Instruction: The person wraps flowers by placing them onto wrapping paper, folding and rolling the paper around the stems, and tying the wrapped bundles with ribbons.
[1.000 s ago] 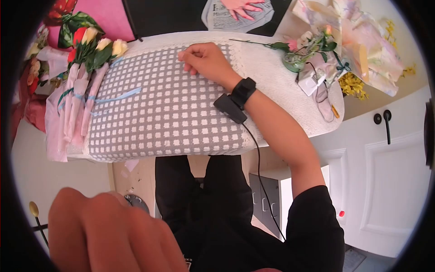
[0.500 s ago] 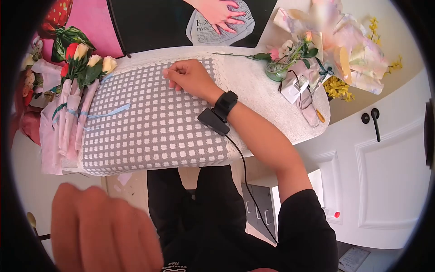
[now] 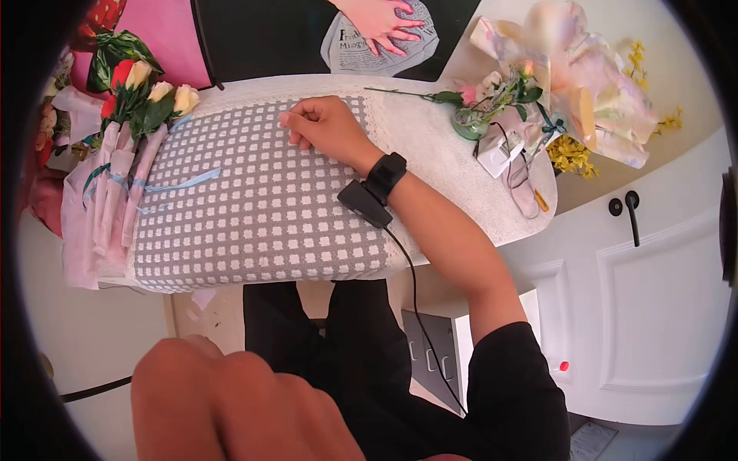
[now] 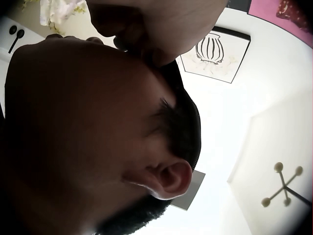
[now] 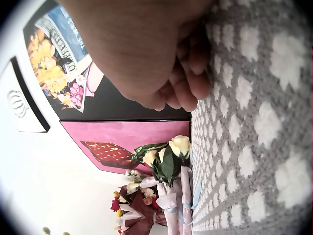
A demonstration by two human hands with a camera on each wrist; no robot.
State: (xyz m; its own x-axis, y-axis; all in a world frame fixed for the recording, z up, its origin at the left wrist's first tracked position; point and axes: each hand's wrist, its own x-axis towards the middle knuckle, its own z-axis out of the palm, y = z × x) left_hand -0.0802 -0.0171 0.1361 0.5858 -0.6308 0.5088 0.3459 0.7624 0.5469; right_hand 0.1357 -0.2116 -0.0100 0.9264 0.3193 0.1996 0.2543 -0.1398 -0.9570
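Note:
My right hand (image 3: 327, 132) rests loosely curled on a grey and white checked cloth (image 3: 261, 207) that covers the table, holding nothing; the right wrist view shows its fingers (image 5: 182, 93) bent down at the cloth. My left hand (image 3: 238, 407) is raised close to the head camera, its knuckles large at the bottom of the head view. In the left wrist view that left hand (image 4: 166, 24) is at the front of the person's head, with fingertips right at a dark band (image 4: 188, 117). I cannot tell whether the fingers grip it.
Roses wrapped in pink paper (image 3: 115, 192) lie at the table's left, a pale blue ribbon (image 3: 188, 180) trailing from them. A glass vase (image 3: 469, 123), a white box (image 3: 500, 156) and a paper-wrapped bouquet (image 3: 592, 92) are at the right. A black cable (image 3: 415, 300) hangs from my right wrist.
The head view has tilted and shifted, so the table sits lower and further left than a second ago. My left hand has shifted a little in front of the camera; my right hand stays on the cloth.

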